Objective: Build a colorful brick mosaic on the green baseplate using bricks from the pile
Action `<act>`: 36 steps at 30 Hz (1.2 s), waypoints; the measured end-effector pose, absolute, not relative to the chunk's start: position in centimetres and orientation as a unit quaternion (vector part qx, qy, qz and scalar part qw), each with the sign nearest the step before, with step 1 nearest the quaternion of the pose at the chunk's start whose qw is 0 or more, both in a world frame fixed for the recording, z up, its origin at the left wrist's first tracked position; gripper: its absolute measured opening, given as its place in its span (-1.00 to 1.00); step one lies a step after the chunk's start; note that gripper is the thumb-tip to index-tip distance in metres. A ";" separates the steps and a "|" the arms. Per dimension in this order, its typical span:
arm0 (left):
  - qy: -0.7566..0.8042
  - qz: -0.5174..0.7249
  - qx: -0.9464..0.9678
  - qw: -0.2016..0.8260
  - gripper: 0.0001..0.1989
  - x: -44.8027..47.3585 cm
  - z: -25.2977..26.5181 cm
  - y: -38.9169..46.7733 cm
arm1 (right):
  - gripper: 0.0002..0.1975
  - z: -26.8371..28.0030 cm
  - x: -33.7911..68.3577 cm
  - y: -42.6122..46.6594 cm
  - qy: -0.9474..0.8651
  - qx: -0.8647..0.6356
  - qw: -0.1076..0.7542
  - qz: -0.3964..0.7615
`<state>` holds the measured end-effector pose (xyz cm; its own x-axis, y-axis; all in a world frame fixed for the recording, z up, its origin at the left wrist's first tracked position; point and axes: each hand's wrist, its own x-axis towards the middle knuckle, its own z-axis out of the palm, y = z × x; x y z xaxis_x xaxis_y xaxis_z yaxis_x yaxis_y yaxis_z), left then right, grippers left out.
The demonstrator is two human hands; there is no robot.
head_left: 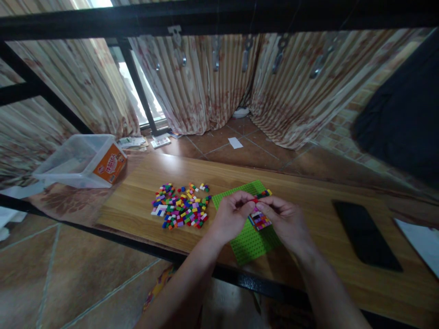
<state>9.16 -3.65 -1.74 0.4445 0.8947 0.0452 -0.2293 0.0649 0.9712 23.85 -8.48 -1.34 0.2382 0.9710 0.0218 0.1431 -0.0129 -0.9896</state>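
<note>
A green studded baseplate lies on the wooden table in front of me. Above it my left hand and my right hand meet, fingertips pinched together on a small red brick. Just below the fingers a block of many-coloured bricks stands on the plate. A short row of bricks sits at the plate's far edge. A loose pile of small coloured bricks lies left of the plate.
A black phone lies on the table to the right, with white paper beyond it. A clear plastic box with an orange label stands at the far left. Striped curtains and a tiled floor lie behind.
</note>
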 end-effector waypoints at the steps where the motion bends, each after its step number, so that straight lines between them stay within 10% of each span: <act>1: 0.308 0.428 0.531 0.663 -0.84 9.2 -1.7 -3.7 | -0.74 -1.4 23.8 -8.5 -0.469 -0.587 0.522 0.404; 13: 0.351 0.412 0.499 0.677 -0.89 8.9 -1.8 -3.3 | -0.80 -0.5 28.8 -8.5 -0.375 -0.708 0.572 0.174; 36: 0.373 0.404 0.525 0.650 -0.91 8.5 -2.3 -3.0 | -0.70 -3.7 26.5 -6.0 -0.470 -0.736 0.469 0.132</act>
